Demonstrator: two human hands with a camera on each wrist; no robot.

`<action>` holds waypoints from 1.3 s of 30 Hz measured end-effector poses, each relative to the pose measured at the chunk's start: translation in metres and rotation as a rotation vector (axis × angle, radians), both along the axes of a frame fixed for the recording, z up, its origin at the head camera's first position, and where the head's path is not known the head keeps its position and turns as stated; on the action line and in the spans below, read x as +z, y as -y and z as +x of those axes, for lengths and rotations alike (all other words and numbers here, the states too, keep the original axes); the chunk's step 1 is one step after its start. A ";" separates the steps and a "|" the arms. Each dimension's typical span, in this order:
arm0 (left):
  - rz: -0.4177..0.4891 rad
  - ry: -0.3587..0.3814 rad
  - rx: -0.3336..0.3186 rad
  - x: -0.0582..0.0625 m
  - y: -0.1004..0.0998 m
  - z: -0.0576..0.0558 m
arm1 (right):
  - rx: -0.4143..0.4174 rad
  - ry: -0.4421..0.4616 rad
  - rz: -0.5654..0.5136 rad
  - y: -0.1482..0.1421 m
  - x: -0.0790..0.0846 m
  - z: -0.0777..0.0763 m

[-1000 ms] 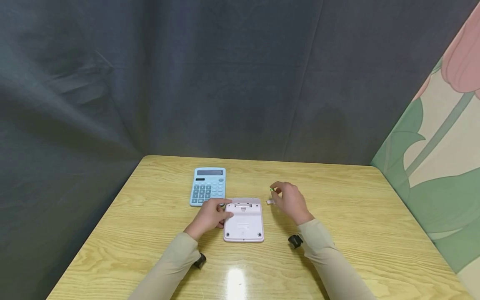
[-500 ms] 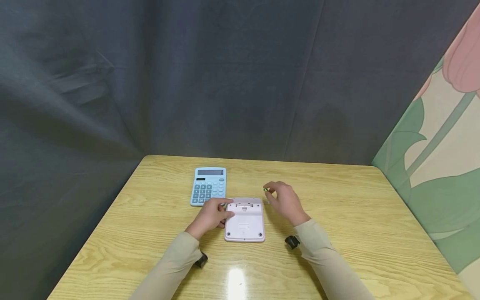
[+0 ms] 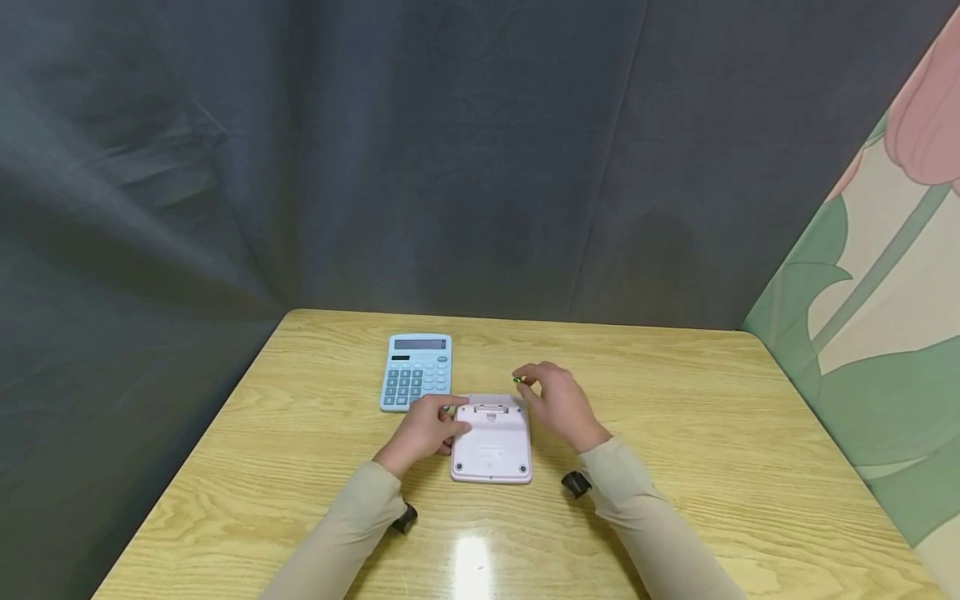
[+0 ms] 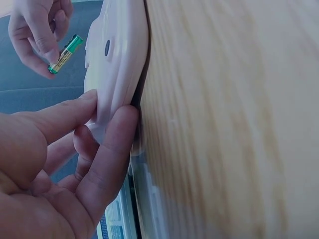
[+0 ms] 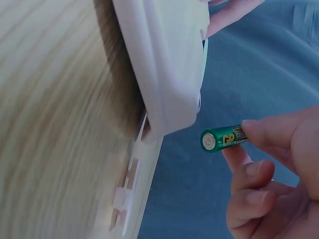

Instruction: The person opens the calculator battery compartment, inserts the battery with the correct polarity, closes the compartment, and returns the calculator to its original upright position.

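Note:
A pale pink calculator (image 3: 491, 454) lies face down on the table, its battery compartment (image 3: 491, 409) uncovered near the far end. My left hand (image 3: 422, 429) grips its left edge, thumb on the back and fingers at the side, as the left wrist view (image 4: 65, 149) also shows. Between thumb and forefinger my right hand (image 3: 558, 404) pinches a green and gold battery (image 5: 223, 138), held above the calculator's far right corner. In the right wrist view, the flat end of the battery faces the camera. A small pale battery cover (image 5: 123, 199) lies on the table beside the calculator.
A light blue calculator (image 3: 417, 372) lies face up behind my left hand, its near right corner partly covered by that hand. The wooden table (image 3: 660, 367) ends at a dark curtain (image 3: 480, 167) behind. A flower-patterned panel (image 3: 885, 333) stands along the right side.
My right hand has moved left with the battery, from over the small cover to the calculator's far right corner. The left hand keeps its grip, and the pink calculator has shifted very slightly right.

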State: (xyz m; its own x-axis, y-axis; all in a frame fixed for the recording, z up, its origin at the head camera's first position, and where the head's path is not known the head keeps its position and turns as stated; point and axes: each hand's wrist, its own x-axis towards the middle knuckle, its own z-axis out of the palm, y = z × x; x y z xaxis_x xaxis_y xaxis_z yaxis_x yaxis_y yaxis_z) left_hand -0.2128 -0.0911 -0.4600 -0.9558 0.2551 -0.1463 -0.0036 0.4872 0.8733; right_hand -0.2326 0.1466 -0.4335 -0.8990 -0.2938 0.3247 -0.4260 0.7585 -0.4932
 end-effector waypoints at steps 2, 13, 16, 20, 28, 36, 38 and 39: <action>0.000 -0.003 -0.002 0.000 0.000 0.000 | 0.009 0.002 -0.004 0.002 0.000 0.000; 0.011 -0.002 -0.003 -0.001 0.001 -0.001 | 0.054 0.039 0.002 0.015 -0.001 0.002; 0.009 -0.003 -0.004 0.000 0.002 -0.001 | 0.074 0.043 -0.003 0.019 -0.001 0.002; 0.001 -0.001 -0.003 0.001 0.001 -0.001 | 0.107 0.034 -0.010 0.025 -0.003 0.003; 0.000 0.010 -0.003 -0.001 0.001 -0.001 | 0.132 -0.010 0.022 0.034 -0.007 0.006; -0.008 0.003 0.000 -0.001 0.002 -0.001 | 0.142 -0.032 0.102 0.042 -0.012 0.008; -0.009 0.006 0.004 -0.001 0.001 -0.001 | 0.152 -0.053 0.133 0.044 -0.014 0.009; -0.010 0.006 0.005 -0.001 0.001 -0.001 | 0.156 -0.066 0.148 0.044 -0.014 0.010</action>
State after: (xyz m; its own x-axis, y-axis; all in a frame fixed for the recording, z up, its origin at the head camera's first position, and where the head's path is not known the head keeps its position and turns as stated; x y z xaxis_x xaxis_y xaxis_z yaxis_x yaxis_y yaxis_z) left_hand -0.2135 -0.0925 -0.4609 -0.9561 0.2490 -0.1542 -0.0108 0.4959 0.8683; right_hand -0.2224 0.1021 -0.4477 -0.8172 -0.4766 0.3240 -0.5715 0.7427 -0.3490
